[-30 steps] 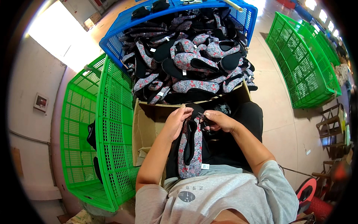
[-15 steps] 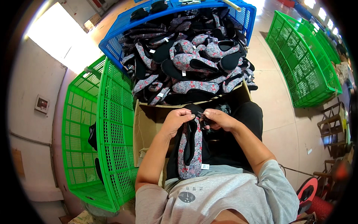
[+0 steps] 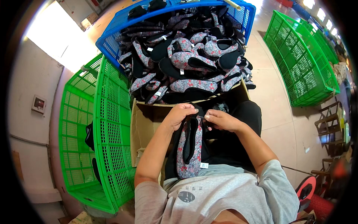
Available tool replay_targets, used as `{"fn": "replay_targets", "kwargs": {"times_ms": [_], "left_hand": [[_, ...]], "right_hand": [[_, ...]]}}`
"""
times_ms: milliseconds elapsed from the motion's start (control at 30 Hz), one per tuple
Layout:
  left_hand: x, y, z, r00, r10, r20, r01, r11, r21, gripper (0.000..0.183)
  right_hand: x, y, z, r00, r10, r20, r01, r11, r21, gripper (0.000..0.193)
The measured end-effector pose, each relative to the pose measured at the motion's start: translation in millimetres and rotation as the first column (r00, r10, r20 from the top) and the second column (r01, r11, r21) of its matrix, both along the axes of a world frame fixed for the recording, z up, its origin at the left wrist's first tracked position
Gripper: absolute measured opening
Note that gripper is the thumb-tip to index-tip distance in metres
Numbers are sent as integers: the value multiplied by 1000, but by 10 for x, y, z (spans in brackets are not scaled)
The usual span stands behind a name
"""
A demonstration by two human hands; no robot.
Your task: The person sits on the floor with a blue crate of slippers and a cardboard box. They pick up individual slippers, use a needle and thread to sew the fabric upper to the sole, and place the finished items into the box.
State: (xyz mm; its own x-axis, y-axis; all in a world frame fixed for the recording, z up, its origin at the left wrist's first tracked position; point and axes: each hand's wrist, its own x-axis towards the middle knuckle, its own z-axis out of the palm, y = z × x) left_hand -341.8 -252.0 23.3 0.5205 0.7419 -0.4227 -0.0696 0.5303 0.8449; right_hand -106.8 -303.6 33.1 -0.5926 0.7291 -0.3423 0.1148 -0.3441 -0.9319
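A grey slipper with red flowers and a black lining [image 3: 188, 170] lies lengthwise over my lap, its far end at my fingers and a white tag at its near side. My left hand [image 3: 182, 115] is closed on that far end, thumb and fingers pinching the edge. Close beside it, my right hand [image 3: 222, 120] is closed round small dark thread snips [image 3: 201, 117]. Only their narrow tip shows, against the slipper's end; the rest is hidden in my fingers.
Beyond my hands a blue crate [image 3: 108, 44] is heaped with similar slippers. An open cardboard box [image 3: 143, 127] stands before my knees. Green crates stand at left [image 3: 115, 149] and far right [image 3: 294, 63]. A wooden stool [image 3: 330, 121] is at right.
The snips' tip has dropped slightly and now shows less between my hands. My right hand has turned a little; my left still pinches the slipper.
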Motion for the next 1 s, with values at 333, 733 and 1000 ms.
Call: {"fn": "replay_targets", "kwargs": {"times_ms": [333, 733, 1000], "left_hand": [[59, 58, 29, 999, 18, -43, -21, 996, -82, 7], [103, 59, -16, 998, 30, -64, -35, 996, -81, 8], [114, 62, -34, 997, 33, -63, -38, 995, -87, 9]], "right_hand": [[-126, 73, 25, 1000, -19, -14, 20, 1000, 5, 30], [-142, 91, 72, 999, 4, -43, -5, 1000, -30, 29], [-147, 147, -165, 994, -34, -101, 32, 999, -27, 30]]}}
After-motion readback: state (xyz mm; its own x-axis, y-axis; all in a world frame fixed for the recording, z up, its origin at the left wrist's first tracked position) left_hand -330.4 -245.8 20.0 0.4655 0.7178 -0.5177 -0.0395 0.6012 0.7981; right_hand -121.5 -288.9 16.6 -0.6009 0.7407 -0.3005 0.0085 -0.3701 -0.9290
